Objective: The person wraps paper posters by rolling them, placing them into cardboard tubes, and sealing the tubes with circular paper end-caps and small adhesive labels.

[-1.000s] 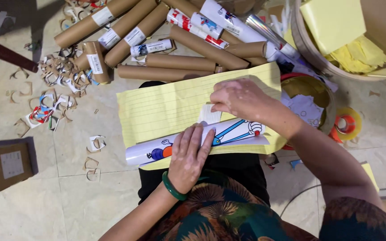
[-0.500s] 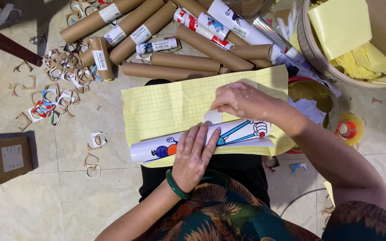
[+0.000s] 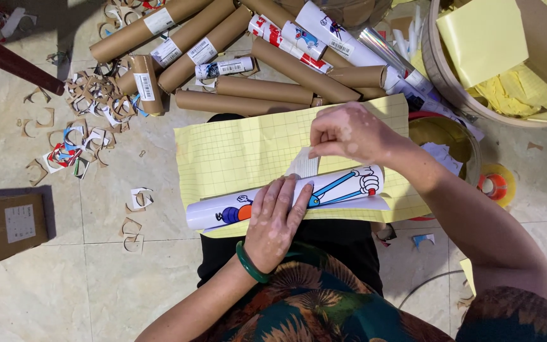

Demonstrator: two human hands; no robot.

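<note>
Left hand: the left hand (image 3: pixel 275 218) lies flat on the white printed roll (image 3: pixel 286 196), fingers spread narrow and pressing it down, just below the middle of the frame. There's a green bangle (image 3: pixel 249 262) on that wrist.

Right hand: the right hand (image 3: pixel 349 134) sits a bit above and right of centre, fingers pinched shut on the top edge of a small white strip (image 3: pixel 303 163) that runs down to the roll.

Roll: white tube with a cartoon print in blue, orange and red, lying crosswise on the yellow grid sheet (image 3: pixel 235 152), pretty much dead centre.

Yellow sheet: spread over the person's lap, gridded side up, reaching from left of centre to the right.

Cardboard tubes: a heap of brown cardboard tubes (image 3: pixel 267 88) along the top, a few with printed wraps mixed in.

Scraps: cut cardboard rings and paper bits (image 3: pixel 90 120) scattered on the tile floor, upper left.

Box: small brown cardboard box (image 3: pixel 7 227) at the left edge.

Tub: a round tub (image 3: pixel 438 69) in the upper right with yellow sheets inside.

Tape: a tape roll (image 3: pixel 494 185) on the floor at the right, near the right forearm.
</note>
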